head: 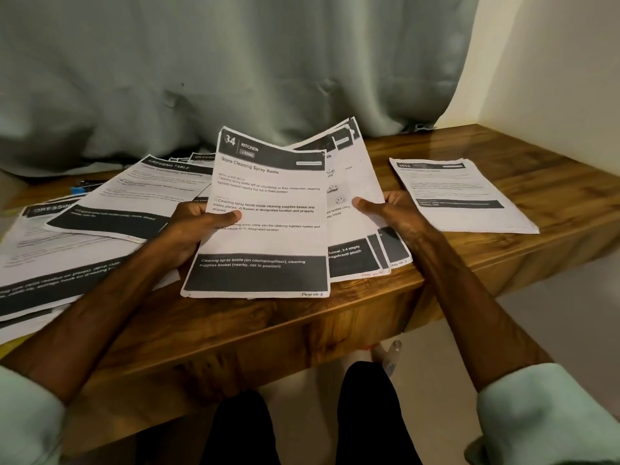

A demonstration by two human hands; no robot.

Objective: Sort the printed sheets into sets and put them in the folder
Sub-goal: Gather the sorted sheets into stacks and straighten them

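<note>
1. The left hand [189, 229] pinches the left edge of the top sheet [271, 209], headed "34 KITCHEN" and "Store Cleaning Spray Bottle"; its thumb lies across the print and its fingers curl behind the paper
2. The right hand [392, 209] grips the fanned sheets [360, 182], with the thumb on the front and the fingers hidden behind them
3. Both lots are raised over the near edge of the wooden counter [335, 317]. The top sheet overlaps the fan and hides most of its print, so only the right margins and the stepped dark bottom bands show
4. On the counter to the left lies a loose spread of sheets [134, 199], overlapping at angles, several headed "DRESSING TABLE". The left forearm crosses above the nearest ones
5. A small blue object [79, 190] shows at the far side of that spread, mostly covered by paper; what it is cannot be told
6. To the right, a small stack [463, 196] of sheets lies flat and fairly square, just beside the right hand. Whether the fingers touch it cannot be told
7. A grey-green curtain [235, 62] hangs behind the counter with its hem resting on the far edge, and a pale wall [553, 62] closes in the right side
8. Below the counter's front are dark-clad legs [369, 414] over a pale floor, and pale green sleeves [536, 414] fill the bottom corners
</note>
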